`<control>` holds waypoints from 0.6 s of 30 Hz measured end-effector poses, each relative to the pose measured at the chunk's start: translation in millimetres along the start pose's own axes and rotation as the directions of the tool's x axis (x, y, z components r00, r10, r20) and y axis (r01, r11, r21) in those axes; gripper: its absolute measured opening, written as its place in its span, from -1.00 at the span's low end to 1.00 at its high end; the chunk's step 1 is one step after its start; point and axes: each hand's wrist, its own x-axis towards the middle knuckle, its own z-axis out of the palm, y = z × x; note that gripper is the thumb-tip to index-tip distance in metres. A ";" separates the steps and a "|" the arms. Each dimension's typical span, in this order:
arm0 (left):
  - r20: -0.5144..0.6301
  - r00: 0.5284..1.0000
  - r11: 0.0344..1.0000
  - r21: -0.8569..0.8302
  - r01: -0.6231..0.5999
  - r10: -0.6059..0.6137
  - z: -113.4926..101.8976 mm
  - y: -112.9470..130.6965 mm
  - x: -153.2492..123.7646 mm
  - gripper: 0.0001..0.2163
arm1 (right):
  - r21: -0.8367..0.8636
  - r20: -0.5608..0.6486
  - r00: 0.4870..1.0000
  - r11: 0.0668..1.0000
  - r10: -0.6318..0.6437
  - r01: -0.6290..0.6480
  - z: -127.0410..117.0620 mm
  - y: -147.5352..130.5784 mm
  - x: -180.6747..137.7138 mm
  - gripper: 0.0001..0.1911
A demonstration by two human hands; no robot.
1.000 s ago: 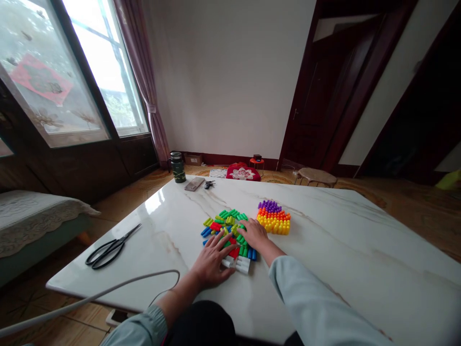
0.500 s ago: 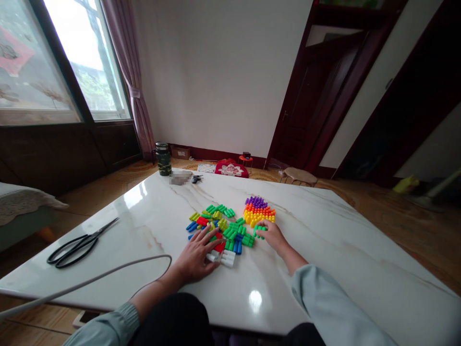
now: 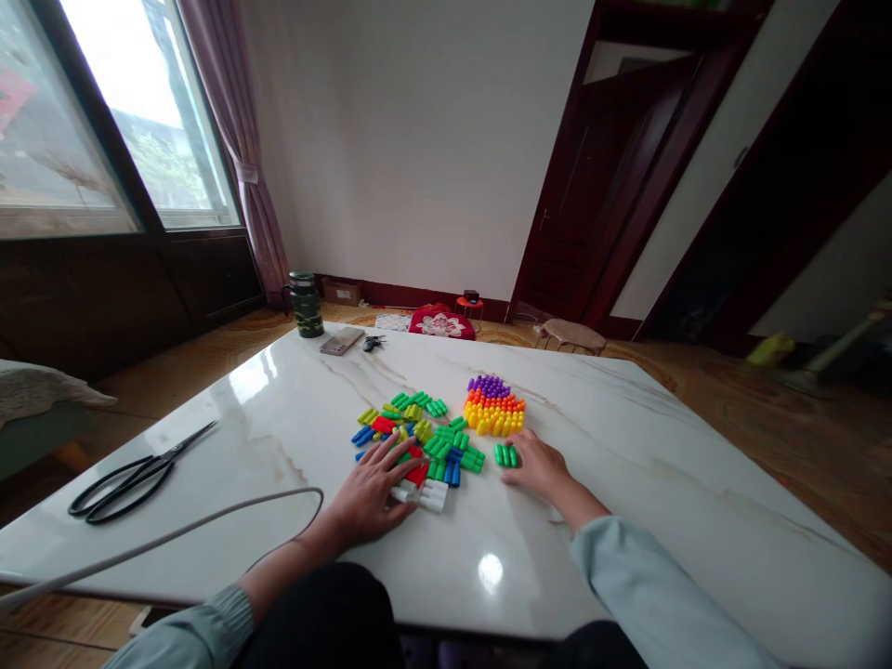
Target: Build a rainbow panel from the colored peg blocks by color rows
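My left hand point(image 3: 373, 492) lies with spread fingers over the near left part of a heap of coloured plastic peg-shaped blocks, touching red blocks point(image 3: 418, 472) and white blocks point(image 3: 433, 495). Green blocks point(image 3: 440, 442), blue and lime ones lie around its fingertips. At the heap's right, a small green block cluster point(image 3: 505, 455) rests on the table. Just beside it is my right hand point(image 3: 540, 467), thumb and fingers apart at the cluster's right side. Behind stands a tight group of upright pieces in purple point(image 3: 490, 386), orange and yellow rows point(image 3: 493, 420).
On the marble-patterned table point(image 3: 613, 483), black-handled scissors point(image 3: 139, 478) lie at left, near a grey cable point(image 3: 209, 518). A camouflage flask point(image 3: 305, 305), a phone point(image 3: 341, 341) and keys point(image 3: 373, 343) are at the far left edge. A round stool point(image 3: 571, 335) stands beyond.
My right hand has loosened from the green cluster, its fingers now wider apart, and the cluster sits slightly nearer me. My left hand stays on the heap. The view has shifted slightly.
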 end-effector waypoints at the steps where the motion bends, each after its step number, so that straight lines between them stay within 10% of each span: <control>1: 0.004 1.000 1.000 0.004 -0.001 0.001 0.0 0.0 -0.1 -0.41 | 0.003 0.022 1.000 1.000 -0.018 0.018 2.5 -0.8 0.1 -0.50; 18: -0.030 0.999 1.000 0.027 -0.011 0.012 4.4 -3.1 -2.0 -0.37 | -0.014 -0.020 1.000 1.000 -0.001 0.001 25.8 -45.9 18.3 -0.78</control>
